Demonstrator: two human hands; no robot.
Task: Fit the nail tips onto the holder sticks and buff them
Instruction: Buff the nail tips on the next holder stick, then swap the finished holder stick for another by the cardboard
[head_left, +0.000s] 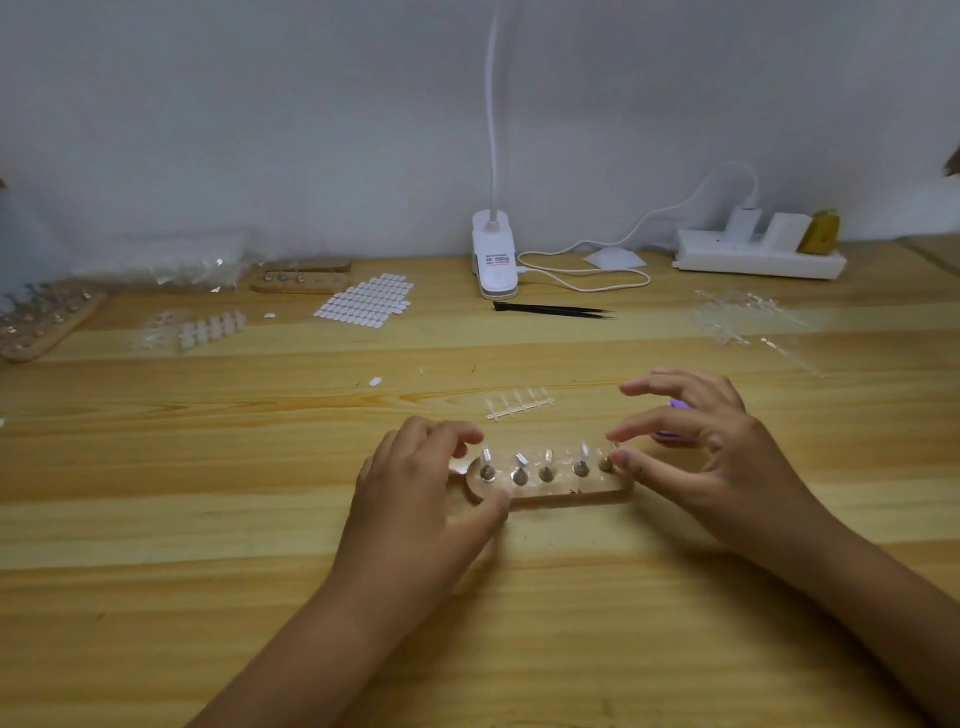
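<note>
The holder base (566, 493) lies on the wooden table (208, 545) at the centre of the frame, just below the middle; five holder sticks (546, 473) stand in a row along it, four of them with clear nail tips (487, 456) on top. The left hand (415, 499) grips the base's left end, thumb curled against the near edge and fingers bent over the far edge, hiding that end. The right hand (717, 457) arches over the right end with fingers spread and curved; its thumb touches the rightmost stick and the forefinger sits just above it, but whether they pinch it cannot be told. Behind this hand a purple object (675, 415) is mostly hidden. A strip of nail tips (519, 405) lies just beyond the base. Further back lie black tweezers (556, 310), a white clip lamp (496, 260) with its cable, and a sheet of white tabs (366, 301). A power strip (758, 254) sits at upper right, with clear plastic frames (743, 317) in front of it. More holder bases (301, 278) and a clear bag (166, 260) are at upper left.
</note>
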